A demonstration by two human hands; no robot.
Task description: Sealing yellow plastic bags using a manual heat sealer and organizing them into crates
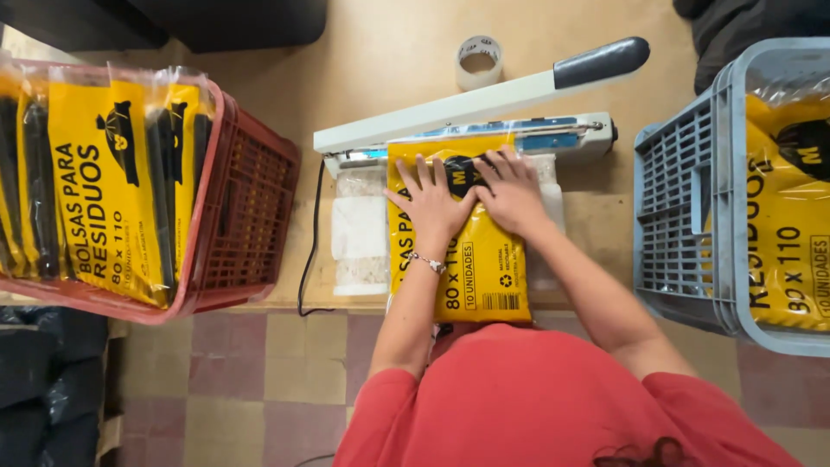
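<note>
While the yellow packet is pressed flat at frame centre by both spread hands, left hand and right hand, its top lies under the raised sealer arm; lowering seems called for next

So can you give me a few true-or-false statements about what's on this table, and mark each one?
1. Both hands press flat on a yellow packet. True: the left hand and right hand lie side by side on it.
2. The sealer's arm is pressed shut. False: it stands raised, handle up.
3. The red crate holds yellow packets. True.
4. The tape roll sits in the grey crate. False: it lies on the table, behind the sealer.
</note>
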